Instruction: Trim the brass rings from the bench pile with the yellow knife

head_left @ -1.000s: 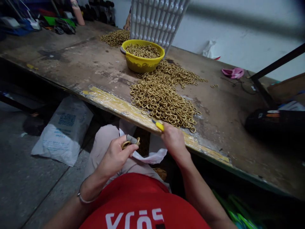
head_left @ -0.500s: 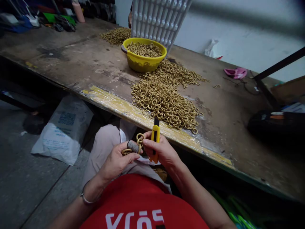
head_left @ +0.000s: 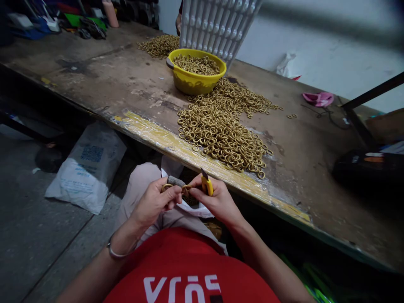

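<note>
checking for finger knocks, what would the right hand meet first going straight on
Likely the gold ring it seems to be touching, then the left hand just beyond; depth is hard to judge.

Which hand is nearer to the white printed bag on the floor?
Left. The left hand is to the right of the white printed bag; the right hand is farther right.

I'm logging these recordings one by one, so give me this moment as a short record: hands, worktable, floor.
Left hand: pinching gold-coloured rings; grey cover on one finger
Right hand: holding yellow utility knife, also at the rings
Worktable: yellow basin of similar rings, loose ring pile nearer the person
Floor: white printed sack
</note>
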`<act>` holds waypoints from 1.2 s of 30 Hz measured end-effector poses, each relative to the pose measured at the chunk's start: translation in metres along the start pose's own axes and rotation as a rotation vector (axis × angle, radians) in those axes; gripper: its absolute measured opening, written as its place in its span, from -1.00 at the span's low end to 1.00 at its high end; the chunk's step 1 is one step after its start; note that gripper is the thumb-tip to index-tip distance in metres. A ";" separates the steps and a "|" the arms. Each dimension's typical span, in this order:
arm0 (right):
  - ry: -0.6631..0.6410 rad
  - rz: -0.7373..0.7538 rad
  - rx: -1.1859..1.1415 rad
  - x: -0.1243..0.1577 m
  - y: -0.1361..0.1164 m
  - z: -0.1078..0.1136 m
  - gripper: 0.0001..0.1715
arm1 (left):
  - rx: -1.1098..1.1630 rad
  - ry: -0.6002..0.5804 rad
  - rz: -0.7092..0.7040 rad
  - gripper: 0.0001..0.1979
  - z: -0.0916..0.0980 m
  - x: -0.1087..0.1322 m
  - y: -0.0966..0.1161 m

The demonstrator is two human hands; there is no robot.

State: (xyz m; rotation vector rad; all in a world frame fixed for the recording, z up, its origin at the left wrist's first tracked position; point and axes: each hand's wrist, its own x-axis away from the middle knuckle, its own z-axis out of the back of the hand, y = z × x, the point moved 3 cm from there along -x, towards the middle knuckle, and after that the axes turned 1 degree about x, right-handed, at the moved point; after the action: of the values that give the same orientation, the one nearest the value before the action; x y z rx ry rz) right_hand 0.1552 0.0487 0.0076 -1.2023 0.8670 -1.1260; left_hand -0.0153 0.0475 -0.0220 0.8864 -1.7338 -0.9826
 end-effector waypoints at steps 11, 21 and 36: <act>0.049 0.168 0.195 0.009 0.003 0.001 -0.82 | 0.102 -0.106 0.093 -0.67 -0.016 0.006 0.001; -0.020 0.154 0.985 0.022 0.005 -0.002 -0.63 | -0.148 0.054 -0.091 -0.69 -0.015 0.011 0.007; -0.056 -0.068 0.155 -0.009 0.018 0.014 -0.71 | -0.185 -0.267 -0.072 -0.79 -0.015 0.037 0.020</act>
State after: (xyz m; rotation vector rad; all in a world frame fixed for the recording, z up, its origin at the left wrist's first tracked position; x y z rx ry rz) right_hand 0.1698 0.0604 -0.0084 -1.1363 0.6873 -1.1865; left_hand -0.0158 0.0199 0.0136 0.7278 -1.8042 -1.3367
